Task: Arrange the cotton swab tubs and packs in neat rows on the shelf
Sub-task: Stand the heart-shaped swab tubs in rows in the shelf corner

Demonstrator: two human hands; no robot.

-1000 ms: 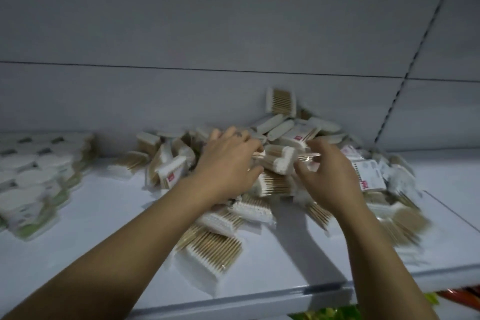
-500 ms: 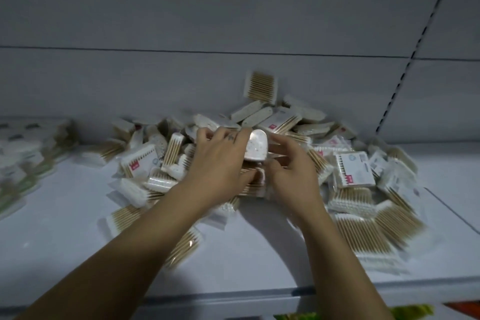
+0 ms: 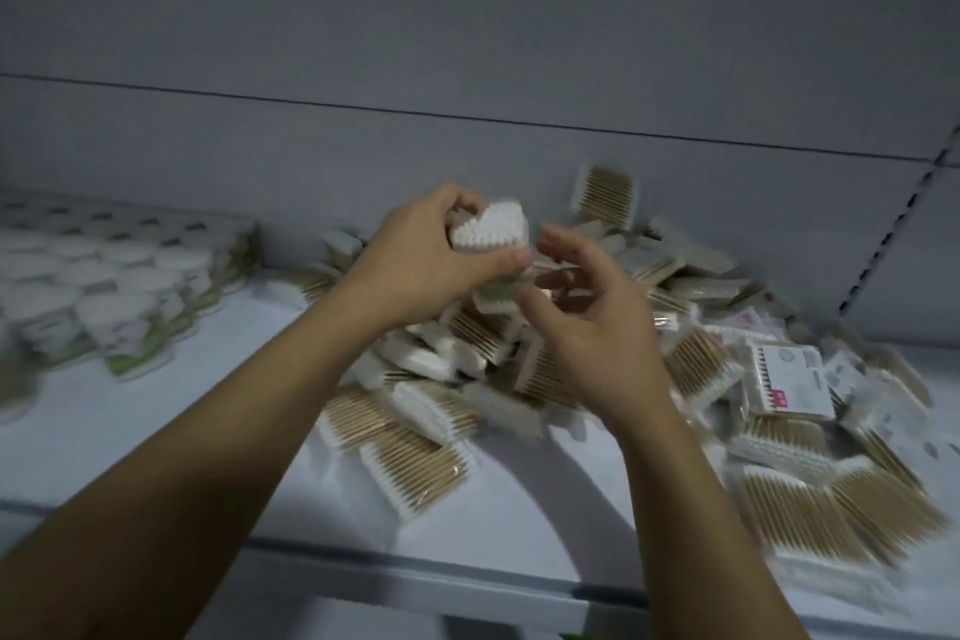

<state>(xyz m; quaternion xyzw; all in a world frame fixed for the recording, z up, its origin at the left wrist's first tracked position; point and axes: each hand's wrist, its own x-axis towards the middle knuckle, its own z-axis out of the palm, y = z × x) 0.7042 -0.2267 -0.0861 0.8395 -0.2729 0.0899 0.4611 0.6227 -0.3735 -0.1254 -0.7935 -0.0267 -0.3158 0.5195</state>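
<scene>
Left hand was clamped round a heart-shaped cotton swab tub, thumb along its lower front and fingers curled over the far side. The tub was held in the air above the pile, over the middle of the shelf toward its back edge. The tub's lower part was half hidden by the thumb and blurred; a greenish base showed, no label readable. Right hand sat just beside the tub with fingers spread and loosely bent, nothing visibly in them. Its thumb tip was at the tub's base; contact could not be told. Loose packs of wooden-stick swabs lay heaped from the shelf's middle to its right edge, overlapping, several cut off at the right and smeared by motion, the middle ones covered by the forearms. One labelled pack had a red mark, text unreadable. Another pack leaned against the grey back panel. Rows of tubs stood at the shelf's back left corner, blurred and cut off at the left. A perforated upright strip ran up the right side.
</scene>
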